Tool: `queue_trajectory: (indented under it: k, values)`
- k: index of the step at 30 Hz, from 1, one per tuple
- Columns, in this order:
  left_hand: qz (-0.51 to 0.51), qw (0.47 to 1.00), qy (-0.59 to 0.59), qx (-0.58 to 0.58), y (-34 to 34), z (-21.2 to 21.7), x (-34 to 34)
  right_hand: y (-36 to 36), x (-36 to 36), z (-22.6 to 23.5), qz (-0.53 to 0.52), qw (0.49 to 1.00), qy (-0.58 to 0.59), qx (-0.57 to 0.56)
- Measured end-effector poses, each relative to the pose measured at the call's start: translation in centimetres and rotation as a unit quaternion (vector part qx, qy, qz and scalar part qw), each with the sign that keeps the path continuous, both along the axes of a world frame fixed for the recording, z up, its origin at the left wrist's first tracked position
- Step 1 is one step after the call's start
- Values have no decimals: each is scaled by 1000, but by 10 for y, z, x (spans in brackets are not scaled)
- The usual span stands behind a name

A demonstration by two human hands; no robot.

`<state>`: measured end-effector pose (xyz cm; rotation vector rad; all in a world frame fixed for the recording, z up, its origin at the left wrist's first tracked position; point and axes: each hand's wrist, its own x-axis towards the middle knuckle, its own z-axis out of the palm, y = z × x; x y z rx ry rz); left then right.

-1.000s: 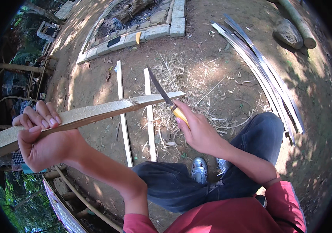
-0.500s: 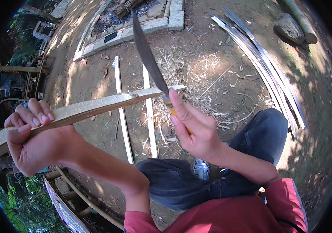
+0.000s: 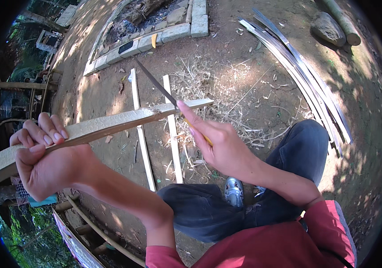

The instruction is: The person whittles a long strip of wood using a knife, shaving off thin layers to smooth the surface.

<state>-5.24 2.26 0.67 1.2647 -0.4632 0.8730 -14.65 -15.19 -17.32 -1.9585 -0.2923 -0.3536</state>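
Note:
A long pale bamboo slat [image 3: 110,123] slants across the left half of the view, its far end reaching the middle. Around its near end curl the fingers of my left hand [image 3: 50,156], palm up beneath it. My right hand [image 3: 220,140] grips the yellow handle of a long knife, with the forefinger stretched along towards the blade. The dark knife blade [image 3: 155,84] is seen nearly edge-on and points to the upper left. It crosses over the slat near its far end; whether it touches the slat, I cannot tell.
Two pale strips [image 3: 173,143] lie on the ground beyond my knees, beside a heap of shavings [image 3: 200,85]. A bundle of long slats [image 3: 298,67] lies at right. Farther off are a block-edged fire pit [image 3: 173,32], a rock [image 3: 328,31] and a log [image 3: 345,22].
My right hand has turned the knife, so its blade has swung down to the left from nearly upright and shows narrower. My left hand keeps its hold on the slat.

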Motion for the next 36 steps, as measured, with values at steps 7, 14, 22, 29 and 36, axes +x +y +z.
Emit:
queue_trajectory:
  k: [7, 14, 22, 29, 36]
  values:
    - [0, 1000, 2, -5, -4, 0, -2, 9, -2, -58, 8, 993, 99, -63]
    - [-75, 997, 8, -14, -12, 2, -2, 8, -3, -69, -31, 999, -30, 7]
    - [-111, 993, 11, -35, -11, 0, 0, 8, -3, -41, -49, 997, -58, 16]
    - [-75, 997, 9, -15, -7, -1, -3, 3, 8, -19, -45, 995, -50, 80]
    - [-125, 992, 4, -18, 1, 0, -2, 8, 6, -49, 27, 977, 211, 18]
